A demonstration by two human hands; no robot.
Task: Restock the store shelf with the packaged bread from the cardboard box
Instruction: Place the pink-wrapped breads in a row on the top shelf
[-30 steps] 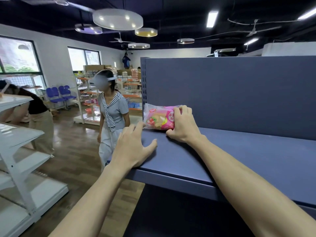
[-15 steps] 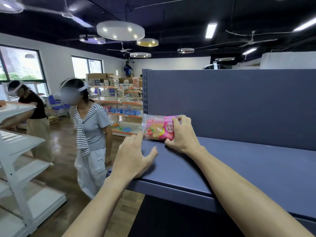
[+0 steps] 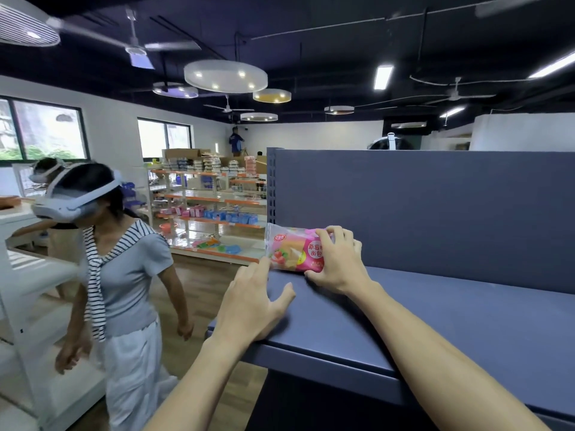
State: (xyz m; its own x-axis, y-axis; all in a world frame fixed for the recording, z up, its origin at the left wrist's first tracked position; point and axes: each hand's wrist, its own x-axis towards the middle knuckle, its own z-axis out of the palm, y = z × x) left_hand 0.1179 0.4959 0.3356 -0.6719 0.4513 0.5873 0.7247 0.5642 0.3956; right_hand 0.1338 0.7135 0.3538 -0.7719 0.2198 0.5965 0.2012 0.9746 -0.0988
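Presently, risk one: bread packet (image 3: pixel 294 251) standing on its lower edge at the shelf's (image 3: pixel 451 321) far left corner, left end level with or slightly past the shelf end; could tip or slide off that end once released.
Cause: slick, puffy wrapper on a smooth shelf, nothing beside the packet to brace it.
Risk two: packet falling forward flat if let go while leaning toward the front lip.
Risk three: passer-by (image 3: pixel 124 275) walking close off the shelf end, just left of the left grip; a knock against the arm or packet seems possible.
Right grip: right hand (image 3: pixel 339 259) curled round the packet's right end, fingers (image 3: pixel 337 236) over the top edge, thumb at the lower front; closed firmly enough to hold it upright.
Right arm: stretched forward and leftward across the shelf, forearm above the surface.
Left grip: left hand (image 3: pixel 252 303) flat and spread on the shelf's left front corner, fingers straight, holding nothing; fingertips just short of the packet's lower left corner, contact not clear.
Left arm: rising from below the front lip, wrist bent over the edge.
Packet place: beyond the left grip, inside the right grip, close to the back panel (image 3: pixel 420 213).
Cardboard box: out of view.
Judged step: settling the first packet into position.
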